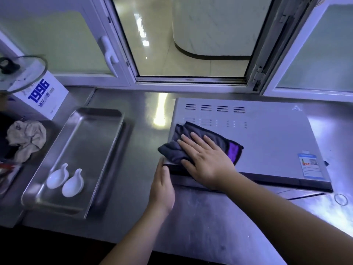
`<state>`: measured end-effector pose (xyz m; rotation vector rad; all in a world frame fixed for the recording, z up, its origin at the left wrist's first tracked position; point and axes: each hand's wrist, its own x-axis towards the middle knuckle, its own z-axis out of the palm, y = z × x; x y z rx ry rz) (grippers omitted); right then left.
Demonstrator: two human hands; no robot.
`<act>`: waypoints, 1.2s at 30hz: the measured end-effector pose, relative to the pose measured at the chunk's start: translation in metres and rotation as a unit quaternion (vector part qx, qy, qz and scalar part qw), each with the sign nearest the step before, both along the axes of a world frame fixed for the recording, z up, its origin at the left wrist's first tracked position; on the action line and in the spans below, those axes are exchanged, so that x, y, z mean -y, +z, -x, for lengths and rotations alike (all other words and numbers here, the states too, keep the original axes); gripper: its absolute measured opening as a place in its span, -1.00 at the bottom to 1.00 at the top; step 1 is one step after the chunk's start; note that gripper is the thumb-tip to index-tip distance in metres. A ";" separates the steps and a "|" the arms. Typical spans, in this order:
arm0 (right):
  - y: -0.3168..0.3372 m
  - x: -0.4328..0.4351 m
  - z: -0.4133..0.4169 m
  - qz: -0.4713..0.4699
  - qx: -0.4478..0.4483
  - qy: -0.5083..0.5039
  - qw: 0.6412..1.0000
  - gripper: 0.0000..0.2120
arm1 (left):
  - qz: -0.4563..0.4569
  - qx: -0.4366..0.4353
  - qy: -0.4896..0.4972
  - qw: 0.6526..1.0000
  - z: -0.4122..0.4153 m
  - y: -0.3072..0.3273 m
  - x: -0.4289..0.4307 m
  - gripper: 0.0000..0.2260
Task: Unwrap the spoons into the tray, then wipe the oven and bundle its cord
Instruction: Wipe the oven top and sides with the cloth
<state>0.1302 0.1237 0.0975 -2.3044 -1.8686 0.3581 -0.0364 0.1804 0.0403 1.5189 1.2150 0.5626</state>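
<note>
Stainless steel counter [200,217] runs under a row of white-framed windows [191,44], the middle pane standing open. On the right half of the counter sits the oven [267,134], a flat silver box with vent slots along its far edge and a blue label [310,165] near its near right corner. A dark grey cloth [193,134] with a purple strip lies bunched on the oven's top at the near left corner, a fold of it hanging just past the left edge. The right hand [208,157] lies flat on the cloth, fingers spread and pressing it down against the top. The left hand [162,186] rests against the oven's near left corner, fingers straight and together, touching the dark front edge; it grips nothing that can be seen.

Toward the left of the counter lies the metal tray [89,142], long and rectangular, set at a slant. Two white spoons [65,180] lie side by side in its near end, bowls toward the near rim and handles pointing away, close together, whether touching I cannot tell. Beyond the tray's left rim a crumpled beige rag [26,138] sits at the counter's left edge. Behind it, near the far left corner, stands a white box [42,98] printed with blue figures, and a glass lid [21,73] leans across its top. A thin ring [341,199] lies on the counter near the oven's near right corner. No cord is visible.
</note>
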 end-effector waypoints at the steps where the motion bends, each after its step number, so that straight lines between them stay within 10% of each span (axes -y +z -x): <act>1: -0.001 0.012 -0.009 0.001 0.004 -0.015 1.000 -0.37 | -0.011 -0.024 0.010 1.000 0.001 0.000 0.001 -0.58; 7: -0.004 0.079 -0.073 0.004 0.015 -0.127 0.992 -0.38 | -0.148 -0.106 0.031 0.983 -0.008 0.008 0.005 -0.52; 15: -0.008 0.121 -0.131 -0.001 0.018 -0.212 0.977 -0.35 | -0.380 -0.185 -0.172 0.890 -0.054 0.031 0.025 -0.48; 36: -0.015 0.106 -0.275 -0.067 -0.073 -0.228 0.969 -0.49 | -0.358 -0.304 -0.222 0.854 -0.158 0.039 0.070 -0.45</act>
